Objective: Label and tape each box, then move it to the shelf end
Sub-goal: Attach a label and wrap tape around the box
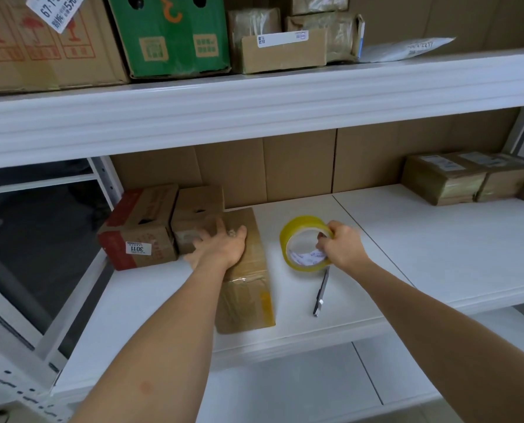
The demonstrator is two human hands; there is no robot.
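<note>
A long brown cardboard box (248, 288) lies on the white middle shelf (407, 239), its top seam taped. My left hand (221, 245) rests flat on the far end of its top, fingers spread. To the right, my right hand (341, 245) grips the rim of a yellow tape roll (291, 236) standing on edge, with white paper labels (308, 257) showing through its core. A grey utility knife (321, 293) lies on the shelf just in front of the roll.
Two cardboard boxes, one with red print (138, 230) and one plain (198, 215), stand at the shelf's left end behind my left hand. Several taped parcels (468, 178) sit at the far right end. The upper shelf (254, 96) holds more boxes, including a green one (169, 32).
</note>
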